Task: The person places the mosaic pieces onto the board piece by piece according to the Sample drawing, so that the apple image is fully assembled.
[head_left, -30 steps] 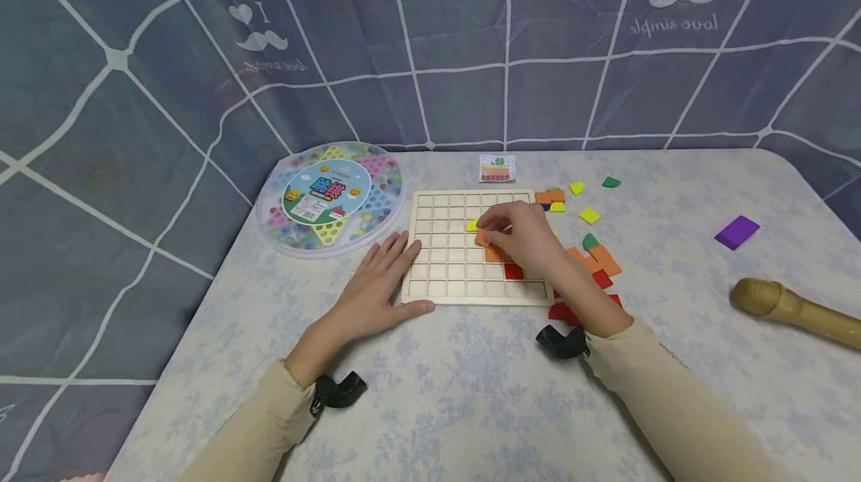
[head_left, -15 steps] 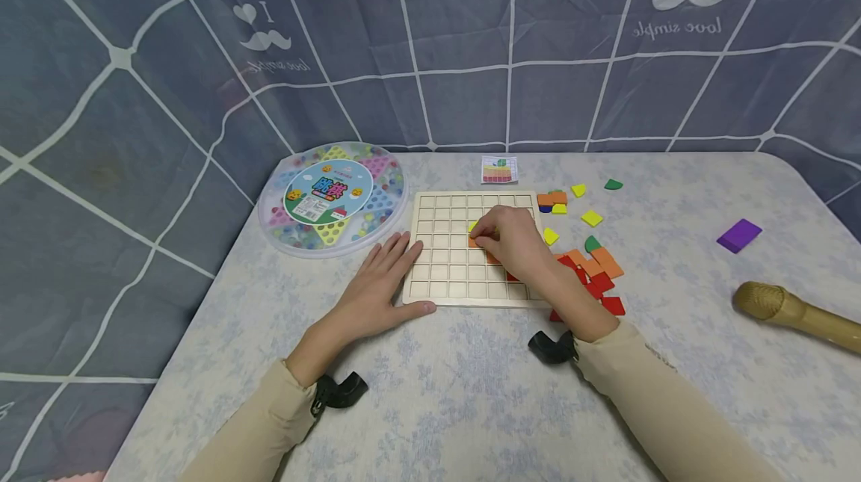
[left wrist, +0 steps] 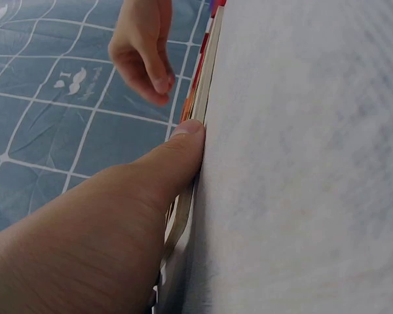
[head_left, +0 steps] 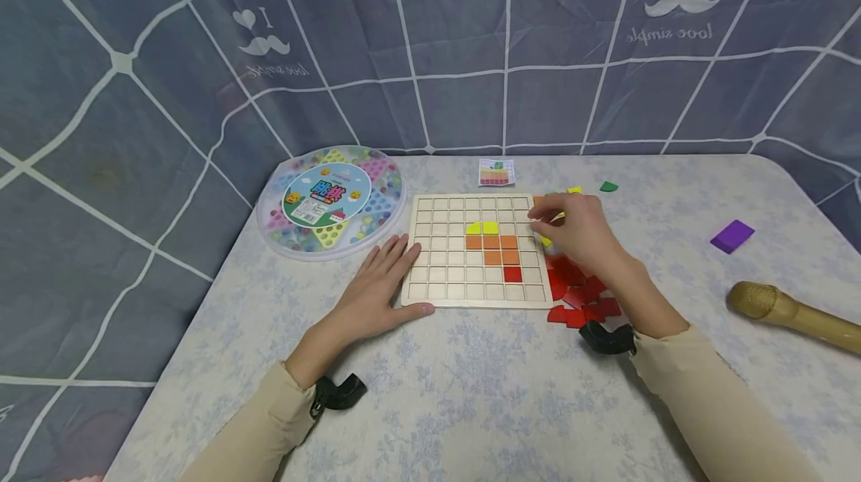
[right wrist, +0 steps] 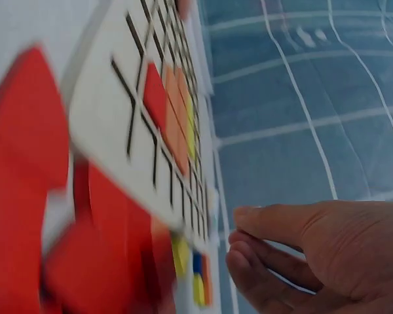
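A pale wooden grid board (head_left: 444, 250) lies on the table. Set into its cells are yellow pieces (head_left: 490, 228), several orange squares (head_left: 492, 242) and one red square (head_left: 513, 274). My left hand (head_left: 373, 288) rests at the board's left side with fingers spread, thumb by the near corner. Over the board's right edge hovers my right hand (head_left: 578, 232), its fingers loosely bent and thumb near the index finger. Nothing shows between those fingertips in the right wrist view. Red pieces (head_left: 581, 295) lie in a loose pile below that hand, which hides part of the other pieces.
A small picture card (head_left: 496, 172) lies behind the board. To the left is a round clear case (head_left: 331, 198) with coloured beads. A green piece (head_left: 608, 187), a purple block (head_left: 732, 236) and a wooden microphone-shaped object (head_left: 787, 309) lie to the right.
My right hand has let go of an orange square, which now sits in the board beside the other orange ones, and has moved right to the board's edge. My left hand has stayed put.
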{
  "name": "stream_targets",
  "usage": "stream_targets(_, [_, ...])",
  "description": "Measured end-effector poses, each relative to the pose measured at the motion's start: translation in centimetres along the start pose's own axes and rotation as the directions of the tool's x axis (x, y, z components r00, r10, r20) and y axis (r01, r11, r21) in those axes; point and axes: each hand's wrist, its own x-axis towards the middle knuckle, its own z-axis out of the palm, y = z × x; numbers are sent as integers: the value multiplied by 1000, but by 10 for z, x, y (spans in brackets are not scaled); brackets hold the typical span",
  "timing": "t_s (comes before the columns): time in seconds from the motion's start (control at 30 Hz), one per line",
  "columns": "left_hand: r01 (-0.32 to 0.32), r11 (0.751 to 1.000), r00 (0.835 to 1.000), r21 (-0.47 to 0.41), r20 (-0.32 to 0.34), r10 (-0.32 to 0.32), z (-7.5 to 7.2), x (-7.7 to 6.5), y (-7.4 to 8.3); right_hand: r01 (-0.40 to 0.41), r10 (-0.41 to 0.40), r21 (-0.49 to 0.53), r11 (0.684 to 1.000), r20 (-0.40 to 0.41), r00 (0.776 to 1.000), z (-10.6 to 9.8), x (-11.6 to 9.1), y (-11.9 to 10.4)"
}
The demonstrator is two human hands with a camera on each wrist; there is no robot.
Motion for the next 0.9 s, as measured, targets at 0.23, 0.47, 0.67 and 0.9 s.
stream_targets(0.23, [8,1000,1000,2,-5,-8,0,-1,0,-107,106,-92,990,-15,994,-30,-18,29])
stream_targets(0.47, [1,1000,1000,9,0,-1,0,-2,-1,-189,197,-128,973,48,979,-43,-33,49])
stream_targets(0.67, [2,1000,1000,11,-9,-2,-1,-3,0,-236,258,-162,958,127,958,-46,-32,51])
stream_targets(0.9, [-5,1000,1000,8,1,5,0,-1,1,-250,277,-175,952,150,949,-51,-35,58])
